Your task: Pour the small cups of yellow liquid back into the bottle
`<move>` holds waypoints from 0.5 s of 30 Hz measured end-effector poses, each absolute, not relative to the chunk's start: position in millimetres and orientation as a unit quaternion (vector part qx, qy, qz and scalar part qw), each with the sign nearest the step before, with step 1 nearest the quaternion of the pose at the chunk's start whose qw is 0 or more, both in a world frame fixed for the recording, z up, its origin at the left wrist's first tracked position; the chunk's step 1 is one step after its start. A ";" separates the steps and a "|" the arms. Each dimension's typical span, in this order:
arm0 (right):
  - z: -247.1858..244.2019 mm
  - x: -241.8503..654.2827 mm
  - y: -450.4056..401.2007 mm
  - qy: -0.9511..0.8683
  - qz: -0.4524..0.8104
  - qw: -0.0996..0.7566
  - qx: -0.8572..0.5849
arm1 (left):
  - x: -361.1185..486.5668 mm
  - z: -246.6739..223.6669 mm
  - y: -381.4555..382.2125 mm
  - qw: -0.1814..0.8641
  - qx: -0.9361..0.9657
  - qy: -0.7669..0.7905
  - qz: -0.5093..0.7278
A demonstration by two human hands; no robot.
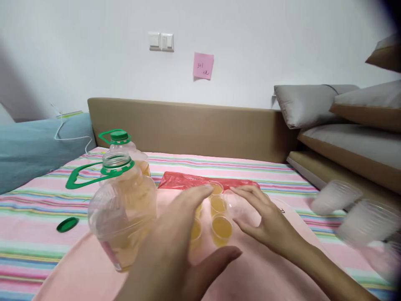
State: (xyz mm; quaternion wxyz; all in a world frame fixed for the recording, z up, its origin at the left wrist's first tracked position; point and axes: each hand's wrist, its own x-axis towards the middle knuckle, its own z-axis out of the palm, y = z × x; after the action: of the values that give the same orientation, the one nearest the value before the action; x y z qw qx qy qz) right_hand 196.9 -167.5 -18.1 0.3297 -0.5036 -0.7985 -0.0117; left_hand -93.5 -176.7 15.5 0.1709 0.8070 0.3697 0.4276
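Note:
Several clear plastic cups of yellow-orange liquid stand close together on a pink round surface; the nearest fully seen cup [222,230] is in the right-hand row. My left hand [175,238] hovers over the left row with thumb and fingers apart, partly hiding a cup [196,230]. On the other side, my right hand [269,217] has its fingers spread beside the cups, around a faint clear shape that I cannot make out. Left of my hands, a large clear jug [125,225] with a green handle stands uncapped, partly filled with the same coloured liquid.
Behind the open jug is a capped jug [119,138]. A green cap [67,224] lies on the striped sheet [25,234]. Red plastic [181,179] lies behind the cups. Stacks of clear cups [369,221] lie at right, near piled cushions [357,142].

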 end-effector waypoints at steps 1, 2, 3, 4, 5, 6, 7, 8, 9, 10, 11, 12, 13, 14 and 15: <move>-22.3 196.2 -167.5 -0.810 -0.038 0.319 -0.491 | -71.9 8.3 -171.7 0.141 0.832 0.349 0.408; -25.1 195.3 -167.0 -0.821 -0.062 0.307 -0.477 | -54.2 0.2 -165.9 0.130 0.845 0.342 0.390; -26.6 194.2 -166.1 -0.832 -0.080 0.297 -0.461 | -40.7 -8.2 -159.9 0.133 0.851 0.343 0.375; -26.9 193.3 -165.0 -0.842 -0.094 0.290 -0.445 | -31.3 -16.3 -154.3 0.145 0.853 0.350 0.360; -26.1 192.5 -163.7 -0.850 -0.100 0.285 -0.431 | -25.4 -23.6 -149.4 0.160 0.850 0.359 0.350; -24.5 191.9 -162.5 -0.855 -0.103 0.283 -0.422 | -22.3 -29.8 -145.4 0.173 0.844 0.369 0.349; -22.2 191.5 -161.5 -0.859 -0.103 0.282 -0.415 | -21.1 -34.5 -142.3 0.184 0.838 0.375 0.351; -19.4 191.3 -160.9 -0.861 -0.102 0.281 -0.412 | -21.1 -37.9 -140.0 0.191 0.833 0.377 0.357; -16.4 191.3 -160.6 -0.863 -0.100 0.280 -0.409 | -21.6 -39.9 -138.4 0.195 0.830 0.375 0.364; -13.4 191.3 -160.8 -0.866 -0.096 0.275 -0.407 | -22.1 -40.8 -137.2 0.197 0.830 0.370 0.369; -10.5 191.3 -161.3 -0.870 -0.091 0.269 -0.403 | -22.4 -40.9 -136.4 0.199 0.831 0.364 0.371; -7.9 191.2 -162.2 -0.875 -0.087 0.264 -0.397 | -22.3 -40.4 -135.8 0.201 0.832 0.359 0.371; -6.0 191.0 -163.1 -0.880 -0.083 0.257 -0.391 | -21.8 -39.7 -135.2 0.200 0.835 0.355 0.370; -4.6 190.7 -164.1 -0.884 -0.083 0.250 -0.386 | -21.0 -39.1 -134.7 0.197 0.837 0.353 0.370; -4.1 190.3 -164.9 -0.886 -0.085 0.244 -0.384 | -20.0 -38.6 -134.2 0.193 0.839 0.350 0.370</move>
State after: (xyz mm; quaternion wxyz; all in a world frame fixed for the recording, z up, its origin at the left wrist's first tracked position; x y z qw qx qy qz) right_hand 190.3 -164.9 -4.1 0.2445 -0.3841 -0.8863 -0.0851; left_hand -20.0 -134.2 -38.6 0.1930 0.8388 0.3501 0.3695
